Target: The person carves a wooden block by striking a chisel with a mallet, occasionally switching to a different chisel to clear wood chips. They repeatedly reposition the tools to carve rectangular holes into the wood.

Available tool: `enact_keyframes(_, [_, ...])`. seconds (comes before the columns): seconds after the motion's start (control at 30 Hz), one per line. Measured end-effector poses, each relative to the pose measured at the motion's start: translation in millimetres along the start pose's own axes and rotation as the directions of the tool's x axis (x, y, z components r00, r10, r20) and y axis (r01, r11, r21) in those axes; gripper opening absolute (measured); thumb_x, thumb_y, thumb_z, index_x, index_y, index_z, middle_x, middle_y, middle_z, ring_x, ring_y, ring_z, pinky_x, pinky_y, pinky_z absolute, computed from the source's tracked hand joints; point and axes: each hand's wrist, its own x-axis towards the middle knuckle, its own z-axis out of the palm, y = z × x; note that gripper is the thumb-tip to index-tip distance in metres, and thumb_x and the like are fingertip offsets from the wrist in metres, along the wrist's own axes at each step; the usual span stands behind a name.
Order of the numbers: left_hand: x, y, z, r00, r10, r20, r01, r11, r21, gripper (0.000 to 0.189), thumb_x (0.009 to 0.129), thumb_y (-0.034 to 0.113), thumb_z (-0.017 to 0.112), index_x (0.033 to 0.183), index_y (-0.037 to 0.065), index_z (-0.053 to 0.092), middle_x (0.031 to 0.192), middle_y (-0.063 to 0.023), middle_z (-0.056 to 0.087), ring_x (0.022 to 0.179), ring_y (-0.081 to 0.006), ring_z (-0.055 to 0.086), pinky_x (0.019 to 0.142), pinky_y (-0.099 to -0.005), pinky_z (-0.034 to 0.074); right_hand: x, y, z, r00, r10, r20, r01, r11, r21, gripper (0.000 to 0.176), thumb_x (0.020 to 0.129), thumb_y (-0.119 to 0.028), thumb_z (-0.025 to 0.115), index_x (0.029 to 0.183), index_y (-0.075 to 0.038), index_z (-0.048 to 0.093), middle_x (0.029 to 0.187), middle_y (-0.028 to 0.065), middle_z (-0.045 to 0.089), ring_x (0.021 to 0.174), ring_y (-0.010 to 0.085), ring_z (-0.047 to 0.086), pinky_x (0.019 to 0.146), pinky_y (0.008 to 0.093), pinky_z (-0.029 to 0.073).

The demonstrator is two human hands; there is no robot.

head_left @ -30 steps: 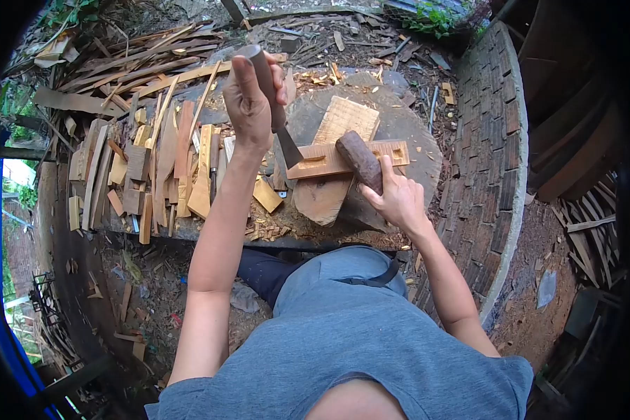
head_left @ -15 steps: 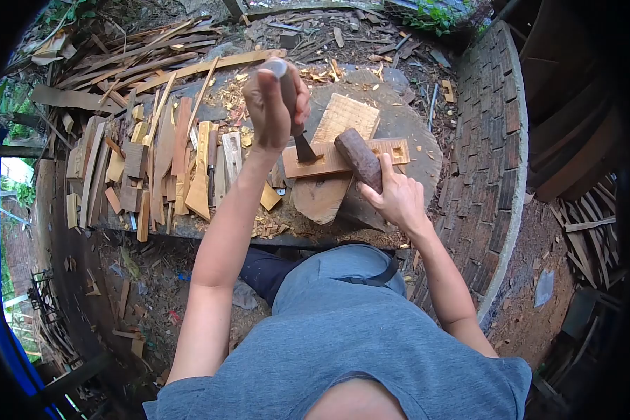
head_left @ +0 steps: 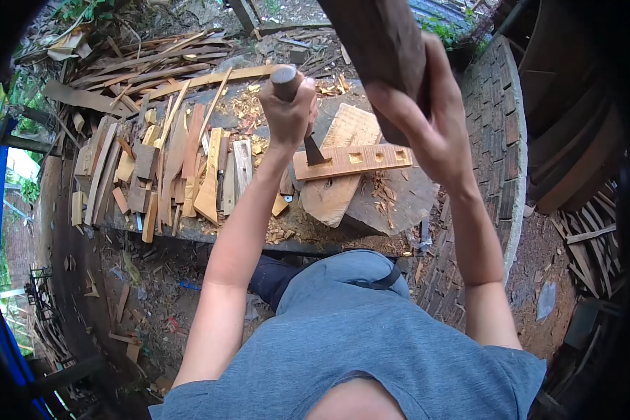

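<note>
My left hand [head_left: 287, 112] is wrapped round the handle of an upright chisel [head_left: 313, 148]. The blade's tip rests in a recess near the left end of a light wooden strip [head_left: 367, 169], which has several square recesses cut along it. Raised high above the strip's right side, my right hand [head_left: 430, 129] grips a dark wooden block [head_left: 381, 42]. Under the strip lies a wider pale board [head_left: 346, 126], slanting across a round wood stump [head_left: 388, 203].
Many wood offcuts [head_left: 147, 161] lie in a row at the left of the bench. Shavings [head_left: 245, 112] are scattered behind my left hand. A curved brick wall [head_left: 493, 126] stands at the right, and long scrap strips [head_left: 168, 66] are piled at the back left.
The dark block has risen from over the strip to high up, held in my right hand, uncovering the strip's recesses. The chisel remains in my left hand with its tip on the strip.
</note>
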Motion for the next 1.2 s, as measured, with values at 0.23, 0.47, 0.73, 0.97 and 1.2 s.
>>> enact_keyframes(0.23, [-6,-9,-9,0.999,0.040,0.002,-0.040,0.998,0.049,0.009,0.082,0.000,0.061,0.074,0.002,0.057,0.058,0.0002,0.057,0.046,-0.0076,0.055,0.039,-0.0227,0.041,42,-36,2,0.901,0.037,0.432,0.234,0.798,-0.555,0.055,0.080,-0.043,0.062,0.123,-0.009,0.055,0.082,0.0198,0.068,0.074,0.0309,0.069,0.067,0.0417,0.053])
enact_keyframes(0.47, [-8,-11,-9,0.989,0.140,-0.041,-0.125,0.957,0.262,0.007,0.078,0.003,0.067,0.084,0.000,0.064,0.070,-0.0041,0.066,0.064,-0.0106,0.065,0.053,-0.0256,0.048,38,-28,16,0.873,0.046,0.485,0.290,0.751,-0.593,0.059,0.078,-0.041,0.061,0.125,-0.007,0.053,0.073,0.0217,0.066,0.066,0.0351,0.068,0.063,0.0452,0.052])
enact_keyframes(0.73, [-6,-10,-2,0.950,0.305,-0.063,-0.281,0.928,0.246,0.019,0.082,0.017,0.072,0.086,0.002,0.062,0.080,-0.0019,0.065,0.074,-0.0146,0.064,0.066,-0.0328,0.051,17,-18,18,0.900,0.000,0.435,0.268,0.789,-0.553,0.064,0.077,-0.047,0.063,0.123,-0.004,0.051,0.076,0.0185,0.067,0.067,0.0318,0.067,0.063,0.0459,0.050])
enact_keyframes(0.97, [4,-31,-15,0.991,0.130,-0.042,-0.115,0.958,0.263,0.019,0.086,0.001,0.061,0.071,0.005,0.051,0.051,0.0008,0.048,0.037,-0.0067,0.044,0.034,-0.0233,0.031,-36,64,8,0.892,0.371,0.258,-0.291,0.909,-0.299,0.073,0.080,-0.056,0.060,0.127,-0.003,0.049,0.098,0.0265,0.066,0.086,0.0349,0.068,0.077,0.0446,0.051])
enact_keyframes(1.2, [22,-31,-13,0.994,-0.055,-0.093,0.068,0.988,0.136,0.013,0.085,0.004,0.063,0.079,0.005,0.051,0.053,0.0000,0.048,0.037,-0.0071,0.044,0.034,-0.0228,0.034,-109,114,5,0.735,0.659,0.157,-0.427,0.631,-0.648,0.075,0.081,-0.057,0.057,0.135,-0.006,0.043,0.091,0.0245,0.069,0.089,0.0417,0.067,0.079,0.0509,0.050])
